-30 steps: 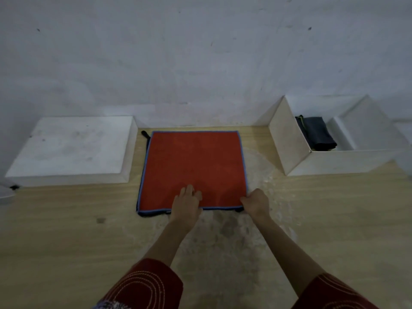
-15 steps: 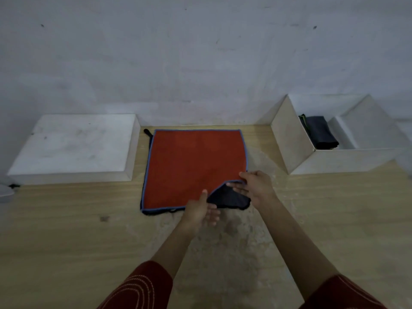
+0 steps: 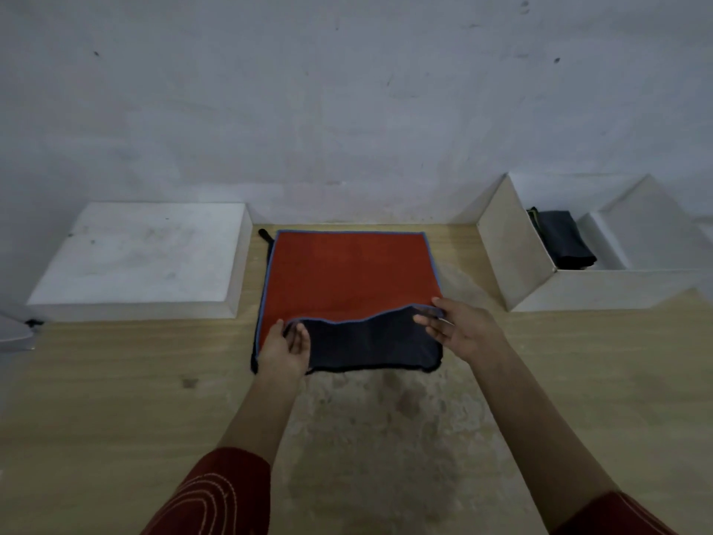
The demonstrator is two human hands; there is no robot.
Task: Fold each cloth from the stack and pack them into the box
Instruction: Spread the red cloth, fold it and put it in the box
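The wooden table (image 3: 115,418) runs wide under both hands, with a worn, pale bare patch on the near side of them. Beyond and outward of the left hand (image 3: 283,349) sits a flat white closed box (image 3: 135,256) against the wall. Beyond and outward of the right hand (image 3: 463,330) stands an open white box (image 3: 513,256), separated from it by a strip of bare table.

Between the two boxes, the red cloth (image 3: 347,272) with a blue hem lies flat, its far edge close to the wall. Its near edge is lifted and turned back, so the dark underside (image 3: 370,341) shows as a sagging band strung between the hands. The left hand pinches the near-left corner of this band with curled fingers. The right hand grips the near-right corner, thumb on top and fingers under the hem. A dark edge peeks out under the cloth below the left hand.

Inside the open box, far beyond the right hand, a folded dark cloth (image 3: 563,241) leans against the inner wall. A small black loop (image 3: 264,234) sticks out at the cloth's far-left corner.
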